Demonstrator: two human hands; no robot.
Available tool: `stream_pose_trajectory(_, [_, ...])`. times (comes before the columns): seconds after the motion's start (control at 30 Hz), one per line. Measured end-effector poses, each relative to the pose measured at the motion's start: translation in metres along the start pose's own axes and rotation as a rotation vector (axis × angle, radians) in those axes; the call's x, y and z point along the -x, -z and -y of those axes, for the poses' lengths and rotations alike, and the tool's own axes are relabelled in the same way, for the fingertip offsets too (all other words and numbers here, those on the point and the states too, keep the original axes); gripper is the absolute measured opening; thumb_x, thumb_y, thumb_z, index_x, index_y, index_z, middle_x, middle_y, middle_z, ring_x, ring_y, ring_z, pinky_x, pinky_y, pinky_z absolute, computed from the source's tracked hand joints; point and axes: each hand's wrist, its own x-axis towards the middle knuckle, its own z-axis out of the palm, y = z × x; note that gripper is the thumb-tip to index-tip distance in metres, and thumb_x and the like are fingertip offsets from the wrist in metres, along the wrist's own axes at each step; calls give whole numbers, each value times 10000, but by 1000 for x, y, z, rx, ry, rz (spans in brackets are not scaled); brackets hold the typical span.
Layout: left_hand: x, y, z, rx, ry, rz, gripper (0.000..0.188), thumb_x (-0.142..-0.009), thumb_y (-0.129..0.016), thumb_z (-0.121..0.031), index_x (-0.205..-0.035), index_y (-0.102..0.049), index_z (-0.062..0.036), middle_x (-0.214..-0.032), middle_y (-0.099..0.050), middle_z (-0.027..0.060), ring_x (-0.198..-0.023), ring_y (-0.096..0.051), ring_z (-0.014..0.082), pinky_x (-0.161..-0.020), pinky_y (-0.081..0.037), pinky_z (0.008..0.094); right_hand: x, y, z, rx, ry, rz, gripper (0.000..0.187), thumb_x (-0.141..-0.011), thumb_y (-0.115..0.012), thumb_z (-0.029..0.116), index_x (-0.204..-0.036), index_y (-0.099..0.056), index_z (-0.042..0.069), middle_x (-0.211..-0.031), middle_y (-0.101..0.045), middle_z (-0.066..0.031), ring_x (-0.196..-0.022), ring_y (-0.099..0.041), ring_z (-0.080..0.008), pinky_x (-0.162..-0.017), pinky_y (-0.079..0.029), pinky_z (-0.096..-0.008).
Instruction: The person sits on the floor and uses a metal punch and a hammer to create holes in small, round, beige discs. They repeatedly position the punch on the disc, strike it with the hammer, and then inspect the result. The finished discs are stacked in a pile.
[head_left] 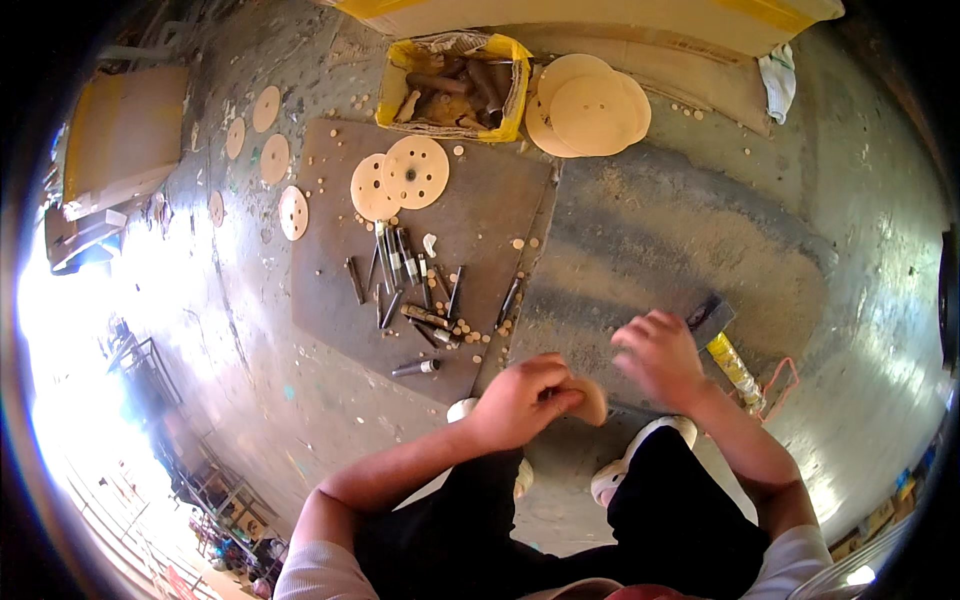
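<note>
My left hand [520, 402] pinches a tan sanding disc [590, 402] between thumb and fingers, its edge tilted toward me. Just right of it, my right hand [660, 362] is raised with loosely bent fingers, apart from the disc; I see nothing in it. Past that hand lies a hammer [712, 318] with a dark head and a yellow-wrapped handle. Several dark metal punches [400, 262] are strewn over the brown board [335, 285] ahead on the left, among small punched-out tan dots. Two larger discs with holes [415, 172] overlap at the board's far side.
A yellow-edged cardboard box [455, 133] holding brown pieces stands at the back, beside a stack of large tan discs [590, 105]. Single discs [275, 160] lie on the floor to the left. A dusty dark mat [660, 230] spreads ahead of my right hand.
</note>
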Motion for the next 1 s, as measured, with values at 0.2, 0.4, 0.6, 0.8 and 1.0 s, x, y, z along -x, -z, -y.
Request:
stream_pose_trajectory(0.2, [30, -4, 34, -154, 161, -13, 241, -813, -649, -120, -747, -468, 25, -699, -436, 111, -620, -433, 233, -574, -367, 328, -2, 4, -7, -216, -199, -149, 61, -824, -583, 81, -840, -567, 24, -717, -607, -93, -629, -616, -200, -568, -466, -292])
stream_pose_trajectory(0.4, [16, 16, 19, -52, 329, -100, 228, -851, -632, -158, -793, -483, 4, -672, -456, 91, -594, -442, 135, -562, -374, 300, -18, 4, -12, -148, -186, -148, 75, -821, -583, 99, -839, -560, 30, -731, -620, -107, -621, -617, -240, -560, -474, -329])
stream_pose_trajectory(0.6, [2, 34, 7, 580, 410, -277, 157, -907, -577, -175, -901, -582, -19, -705, -532, -32, -587, -385, 26, -524, -320, 192, -73, 43, 8, 359, 55, -433, 223, -808, -621, 193, -958, -521, 61, -879, -580, -117, -836, -583, -301, -704, -473, -422])
stream_pose_trajectory(0.8, [32, 25, 16, 447, 422, -254, 134, -908, -569, -161, -902, -572, -27, -730, -535, -34, -613, -392, 25, -554, -322, 185, -187, 83, -30, 785, -64, -696, 537, -774, -686, 348, -1116, -480, -12, -1088, -551, -166, -1029, -540, -320, -873, -458, -408])
stream_pose_trajectory(1.0, [62, 24, 12, 596, 392, -367, 123, -909, -562, -150, -882, -560, -30, -731, -544, -34, -639, -424, 32, -576, -342, 191, -213, 89, -47, 606, -300, -719, 608, -722, -732, 363, -1152, -478, 15, -1105, -570, -160, -1062, -538, -305, -874, -460, -409])
